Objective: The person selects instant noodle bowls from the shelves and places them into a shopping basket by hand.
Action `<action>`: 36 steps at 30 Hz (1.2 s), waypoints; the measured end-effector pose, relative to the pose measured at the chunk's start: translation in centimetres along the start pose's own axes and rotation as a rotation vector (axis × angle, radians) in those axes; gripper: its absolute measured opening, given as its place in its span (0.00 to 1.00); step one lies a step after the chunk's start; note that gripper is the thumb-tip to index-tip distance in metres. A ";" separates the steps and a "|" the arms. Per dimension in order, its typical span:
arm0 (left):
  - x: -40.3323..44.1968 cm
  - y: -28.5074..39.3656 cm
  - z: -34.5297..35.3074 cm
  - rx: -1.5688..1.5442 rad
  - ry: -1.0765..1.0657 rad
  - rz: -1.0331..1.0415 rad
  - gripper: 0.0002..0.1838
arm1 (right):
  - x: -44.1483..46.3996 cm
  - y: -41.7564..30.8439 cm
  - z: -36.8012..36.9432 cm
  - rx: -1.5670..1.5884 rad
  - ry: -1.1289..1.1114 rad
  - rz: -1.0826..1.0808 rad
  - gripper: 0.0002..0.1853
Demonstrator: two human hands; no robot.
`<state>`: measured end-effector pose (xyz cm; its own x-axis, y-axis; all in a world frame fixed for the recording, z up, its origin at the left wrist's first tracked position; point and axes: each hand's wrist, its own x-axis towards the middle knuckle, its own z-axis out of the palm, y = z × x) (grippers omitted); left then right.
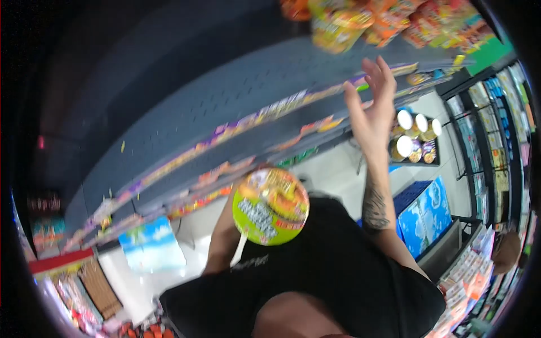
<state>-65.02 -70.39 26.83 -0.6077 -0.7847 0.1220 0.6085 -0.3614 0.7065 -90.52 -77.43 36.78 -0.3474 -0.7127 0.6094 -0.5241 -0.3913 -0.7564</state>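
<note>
A round noodle cup (271, 206) with a green and orange printed lid faces up in front of my chest. My left hand holds it from beneath and behind; the lid hides most of that hand, with only the wrist side (230, 217) showing. My right hand (370, 107) is raised over the shelf edge, fingers spread and nothing in them. Just beyond its fingertips, orange and yellow snack packets (389, 22) sit on the upper grey shelf (236, 84).
Lower shelf edges with price strips (231, 129) run diagonally across. On the right are a black crate (417, 160) of cups, a blue box (422, 214) and a tall rack (490, 129). A blue-and-white box (151, 242) stands lower left.
</note>
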 end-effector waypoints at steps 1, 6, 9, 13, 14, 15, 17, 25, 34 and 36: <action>-0.4 0.3 -0.2 0.001 0.014 -0.005 0.22 | -3.1 0.3 -1.1 0.187 -0.222 0.065 0.34; -1.7 1.3 -1.6 0.014 0.031 -0.063 0.22 | -14.9 -1.9 -2.9 0.432 -0.899 0.360 0.43; -2.6 1.3 -2.4 0.009 0.028 -0.104 0.22 | -18.4 -3.2 -3.1 0.331 -1.001 0.440 0.54; -2.5 1.0 -3.0 -0.004 0.019 -0.150 0.23 | -20.0 -2.7 -2.6 0.288 -0.934 0.370 0.65; -2.4 1.0 -2.9 -0.009 0.011 -0.161 0.23 | -19.8 -2.4 -2.6 0.330 -0.913 0.311 0.67; -2.4 0.7 -3.1 -0.023 0.014 -0.178 0.23 | -19.6 -2.2 -2.4 0.331 -0.922 0.304 0.67; -2.1 0.2 -3.2 -0.038 0.009 -0.209 0.23 | -19.3 -2.0 -2.1 0.440 -0.918 0.327 0.67; 0.8 -2.5 -3.6 -0.136 -0.005 -0.414 0.24 | -16.4 -1.1 -3.6 0.217 -0.666 0.051 0.62; 3.4 -5.2 -4.2 -0.170 -0.021 -0.634 0.25 | -7.3 0.7 -6.1 0.036 -0.228 -0.264 0.66; 3.9 -6.2 -5.8 -0.071 -0.134 -0.649 0.28 | -3.3 0.2 -6.0 0.135 -0.091 -0.228 0.63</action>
<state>-68.24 -74.15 18.91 -0.9177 -0.3284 -0.2238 0.1266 -0.7754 0.6187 -94.15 -71.66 36.02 -0.1581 -0.6441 0.7484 -0.4706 -0.6172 -0.6306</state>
